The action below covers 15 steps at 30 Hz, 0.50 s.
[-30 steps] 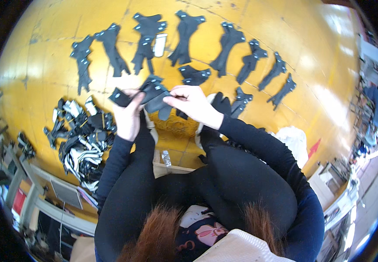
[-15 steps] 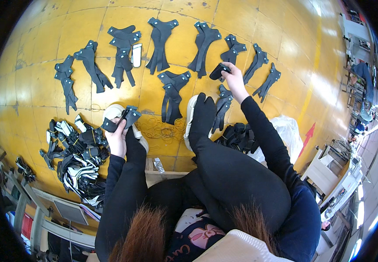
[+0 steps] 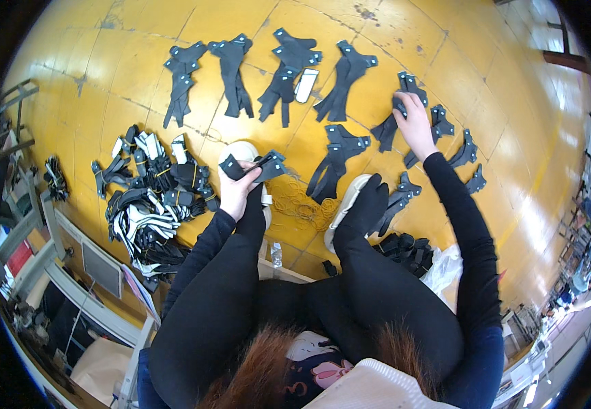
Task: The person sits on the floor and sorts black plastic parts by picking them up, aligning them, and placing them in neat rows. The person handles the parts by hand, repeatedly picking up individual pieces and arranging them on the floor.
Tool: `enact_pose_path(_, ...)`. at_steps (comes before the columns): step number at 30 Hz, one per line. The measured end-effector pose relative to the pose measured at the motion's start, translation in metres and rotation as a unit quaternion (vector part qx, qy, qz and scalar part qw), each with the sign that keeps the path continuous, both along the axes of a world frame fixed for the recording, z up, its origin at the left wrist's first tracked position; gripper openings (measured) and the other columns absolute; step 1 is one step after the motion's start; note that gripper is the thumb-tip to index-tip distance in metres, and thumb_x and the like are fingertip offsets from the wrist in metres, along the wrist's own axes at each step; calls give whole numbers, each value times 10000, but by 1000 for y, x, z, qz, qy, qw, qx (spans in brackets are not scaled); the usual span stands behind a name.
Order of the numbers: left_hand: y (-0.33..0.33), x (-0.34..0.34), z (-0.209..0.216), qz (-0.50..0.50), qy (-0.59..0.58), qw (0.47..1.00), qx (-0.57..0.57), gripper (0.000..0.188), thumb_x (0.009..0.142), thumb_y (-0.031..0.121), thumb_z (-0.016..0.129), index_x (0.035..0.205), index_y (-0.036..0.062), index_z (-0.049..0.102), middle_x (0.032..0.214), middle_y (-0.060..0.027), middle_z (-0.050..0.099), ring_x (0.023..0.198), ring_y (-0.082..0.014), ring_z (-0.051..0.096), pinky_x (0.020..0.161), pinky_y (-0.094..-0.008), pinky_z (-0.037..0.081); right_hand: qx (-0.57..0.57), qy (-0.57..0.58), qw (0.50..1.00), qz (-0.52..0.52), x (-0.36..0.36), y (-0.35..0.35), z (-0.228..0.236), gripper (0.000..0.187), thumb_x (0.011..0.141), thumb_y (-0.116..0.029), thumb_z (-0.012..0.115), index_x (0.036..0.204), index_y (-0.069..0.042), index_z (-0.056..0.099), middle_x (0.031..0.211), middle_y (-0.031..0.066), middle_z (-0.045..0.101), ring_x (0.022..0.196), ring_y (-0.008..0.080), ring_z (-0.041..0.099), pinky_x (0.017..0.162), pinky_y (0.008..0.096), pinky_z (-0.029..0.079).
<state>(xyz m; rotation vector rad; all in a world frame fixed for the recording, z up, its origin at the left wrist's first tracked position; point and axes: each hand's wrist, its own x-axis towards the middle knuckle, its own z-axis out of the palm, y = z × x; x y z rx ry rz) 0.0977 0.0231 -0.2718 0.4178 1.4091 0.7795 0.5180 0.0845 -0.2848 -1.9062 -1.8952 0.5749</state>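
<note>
Black pieces [image 3: 273, 165] above a yellow floor [image 3: 138, 61].
Head view: the left hand [image 3: 239, 183] pinches them between thumb and fingers, over the left shoe [image 3: 239, 149]; the right hand [image 3: 415, 123] has its fingers curled round a dark piece [image 3: 398, 105], at a stack [image 3: 385, 133] on the floor. Other stacks [image 3: 346, 73] form an arc; a black-and-white heap [image 3: 149, 221] lies at left.

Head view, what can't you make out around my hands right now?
All in the head view:
Dark piece at the right hand: mostly covered by that hand, so its grip is unclear.
Black fabric pieces in the left hand: count unclear, that hand covers part.
Pale labels on the laid-out black pieces: too small to read.
White plastic bag: partly behind the right sleeve.
</note>
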Motion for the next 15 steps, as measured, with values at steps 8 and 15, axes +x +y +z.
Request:
enact_pose_path(8, 1, 4, 6, 10, -31, 999, 2, 176, 797, 26, 710, 912, 70, 584, 889, -15, 618, 832, -113, 629, 705, -255, 539, -57, 33, 980, 188, -105, 74, -10, 357, 817, -212, 629, 1121, -56, 528, 1075, 119, 541, 1044, 301, 533, 891, 392, 431)
enact_pose_path(15, -4, -5, -1, 0, -28, 1000, 5, 172, 793, 30, 716, 910, 71, 598, 904, -22, 628, 832, -107, 623, 682, -233, 523, -24, -54, 997, 46, -153, 81, -36, 461, 727, -236, 715, 1122, -79, 535, 1045, 110, 575, 995, 293, 525, 870, 408, 418)
